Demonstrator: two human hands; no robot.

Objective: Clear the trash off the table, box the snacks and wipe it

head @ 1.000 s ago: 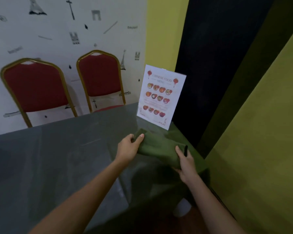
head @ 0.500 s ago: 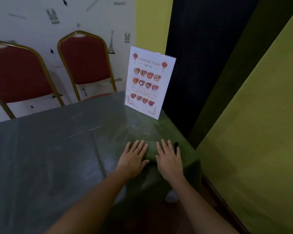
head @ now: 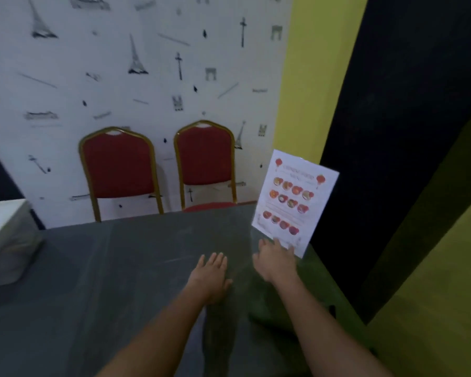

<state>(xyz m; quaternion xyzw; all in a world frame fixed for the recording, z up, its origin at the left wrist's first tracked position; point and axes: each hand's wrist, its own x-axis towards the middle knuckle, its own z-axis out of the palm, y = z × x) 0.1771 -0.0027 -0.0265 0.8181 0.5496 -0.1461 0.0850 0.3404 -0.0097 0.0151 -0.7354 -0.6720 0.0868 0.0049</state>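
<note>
My left hand (head: 210, 277) lies flat with straight fingers on the grey table (head: 106, 281). My right hand (head: 274, 259) reaches further forward, its spread fingers at the bottom edge of the upright menu card (head: 294, 200); whether they touch it is unclear. The folded green cloth (head: 280, 311) rests on the table under my right forearm, near the right edge, and neither hand holds it. No trash or snacks show on the tabletop.
A white box (head: 3, 238) sits at the table's left edge. Two red chairs with gold frames (head: 120, 170) (head: 206, 159) stand behind the table against the patterned wall. Black and yellow wall panels close off the right side.
Both hands have come off the green cloth and moved forward, the right one up to the menu card. The camera has tilted up and turned left, bringing the white box into view.
</note>
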